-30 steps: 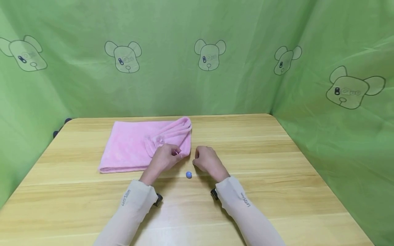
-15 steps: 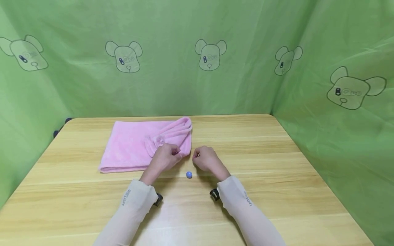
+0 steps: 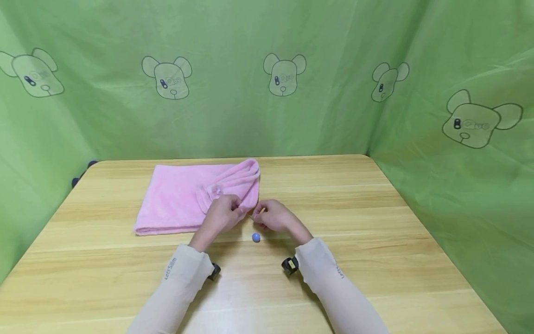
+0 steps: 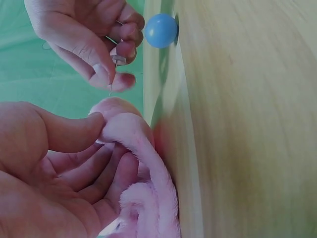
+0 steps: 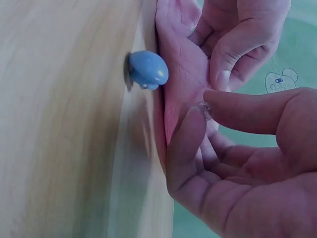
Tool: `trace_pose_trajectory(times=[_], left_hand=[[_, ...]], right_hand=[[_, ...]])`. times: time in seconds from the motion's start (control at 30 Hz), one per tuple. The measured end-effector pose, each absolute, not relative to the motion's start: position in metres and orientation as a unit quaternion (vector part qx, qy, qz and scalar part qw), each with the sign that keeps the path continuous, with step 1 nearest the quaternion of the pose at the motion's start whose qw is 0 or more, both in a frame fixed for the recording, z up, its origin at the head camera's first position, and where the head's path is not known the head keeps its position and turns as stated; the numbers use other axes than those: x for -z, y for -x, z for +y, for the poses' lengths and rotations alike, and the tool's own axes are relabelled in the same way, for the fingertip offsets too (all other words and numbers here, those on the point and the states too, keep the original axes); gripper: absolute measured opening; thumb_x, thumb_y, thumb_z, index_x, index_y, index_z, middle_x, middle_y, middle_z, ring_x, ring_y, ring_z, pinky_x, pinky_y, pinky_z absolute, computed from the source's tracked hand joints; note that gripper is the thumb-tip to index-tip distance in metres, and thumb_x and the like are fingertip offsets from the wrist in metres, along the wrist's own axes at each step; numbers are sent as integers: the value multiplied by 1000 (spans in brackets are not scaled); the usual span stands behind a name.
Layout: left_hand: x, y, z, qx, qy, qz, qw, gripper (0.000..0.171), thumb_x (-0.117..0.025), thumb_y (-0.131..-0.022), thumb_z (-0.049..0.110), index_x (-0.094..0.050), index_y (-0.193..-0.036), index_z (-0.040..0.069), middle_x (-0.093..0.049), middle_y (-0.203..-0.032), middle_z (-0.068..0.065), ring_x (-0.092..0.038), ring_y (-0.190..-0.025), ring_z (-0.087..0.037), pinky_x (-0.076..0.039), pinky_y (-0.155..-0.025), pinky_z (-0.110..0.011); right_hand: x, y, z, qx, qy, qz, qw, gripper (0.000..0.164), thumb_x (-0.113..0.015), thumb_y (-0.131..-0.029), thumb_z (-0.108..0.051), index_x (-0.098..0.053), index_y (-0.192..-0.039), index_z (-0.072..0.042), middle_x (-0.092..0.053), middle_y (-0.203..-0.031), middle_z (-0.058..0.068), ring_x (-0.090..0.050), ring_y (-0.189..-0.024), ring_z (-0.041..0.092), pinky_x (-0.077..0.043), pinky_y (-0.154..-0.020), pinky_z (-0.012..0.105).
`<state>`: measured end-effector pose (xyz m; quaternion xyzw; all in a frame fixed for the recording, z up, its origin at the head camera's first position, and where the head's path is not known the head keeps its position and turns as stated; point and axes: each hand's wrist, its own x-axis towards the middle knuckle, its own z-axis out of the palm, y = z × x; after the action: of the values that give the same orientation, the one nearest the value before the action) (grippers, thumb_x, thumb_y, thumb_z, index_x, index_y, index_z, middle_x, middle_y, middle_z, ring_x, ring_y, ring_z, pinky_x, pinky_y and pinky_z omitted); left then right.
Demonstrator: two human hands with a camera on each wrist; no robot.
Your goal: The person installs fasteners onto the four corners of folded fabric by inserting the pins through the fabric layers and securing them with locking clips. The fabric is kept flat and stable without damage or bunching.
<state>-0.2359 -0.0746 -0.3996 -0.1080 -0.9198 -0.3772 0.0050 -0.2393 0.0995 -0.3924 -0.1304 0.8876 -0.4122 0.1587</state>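
A folded pink plush cloth (image 3: 175, 190) lies at the back left of the table, its right side gathered into folds. My left hand (image 3: 223, 213) pinches the near right corner between thumb and fingers. Facing it from the right, my right hand (image 3: 276, 216) pinches a thin metal pin (image 4: 112, 85) with a small clear head (image 5: 205, 110). In the left wrist view the pin's tip points at the bunched corner, right at its surface. A small blue mushroom-shaped cap (image 5: 148, 68), glossy and rounded, lies on the table just below my hands.
A small pale, shiny patch (image 3: 217, 190) shows on the cloth's folds. The wooden table (image 3: 354, 260) reaches a green curtain (image 3: 225, 120) printed with bear heads at the back and sides. Dark round objects (image 3: 75, 181) show past the table's left edge.
My right hand has moved left, closer to the cloth's corner and my left hand, and its wrist has turned a little. My left hand and the blue cap stay about where they were.
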Motion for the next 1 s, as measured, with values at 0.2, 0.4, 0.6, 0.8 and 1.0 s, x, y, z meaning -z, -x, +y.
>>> trace_pose_trajectory(times=[0.2,0.4,0.6,0.8,1.0], left_hand=[[400,237,-76,396,117,-911,9,15,-66,-91,8,-63,-77,8,-53,-60,1,-47,-55,-14,-37,-49,-26],[400,236,-77,407,115,-906,-2,14,-66,-92,10,-64,-78,8,-54,-61,1,-48,-56,-14,-38,-51,-27],[400,237,-78,403,118,-907,-5,13,-66,-92,11,-66,-79,9,-55,-62,1,-49,-57,-14,-40,-52,-27],[400,237,-78,407,124,-905,-4,11,-67,-90,11,-68,-78,9,-57,-62,2,-49,-57,-13,-41,-52,-27],[400,237,-77,413,119,-903,-12,9,-69,-90,13,-70,-81,11,-61,-66,2,-50,-59,-13,-43,-54,-28]], right_hand=[[394,239,97,437,125,879,147,10,-62,-92,-7,-67,-88,1,-66,-79,17,-64,-72,28,-57,-65,38],[395,238,94,456,118,871,140,10,-63,-91,-5,-67,-89,5,-67,-77,17,-65,-69,28,-58,-63,38],[398,238,92,468,119,864,142,9,-63,-91,-3,-66,-87,4,-66,-76,18,-65,-66,26,-58,-59,34],[399,238,90,474,115,861,145,10,-62,-92,-3,-66,-89,6,-66,-78,19,-65,-65,25,-58,-59,33],[398,237,90,478,115,858,148,11,-61,-92,-2,-65,-87,8,-67,-77,19,-64,-61,21,-58,-58,33]])
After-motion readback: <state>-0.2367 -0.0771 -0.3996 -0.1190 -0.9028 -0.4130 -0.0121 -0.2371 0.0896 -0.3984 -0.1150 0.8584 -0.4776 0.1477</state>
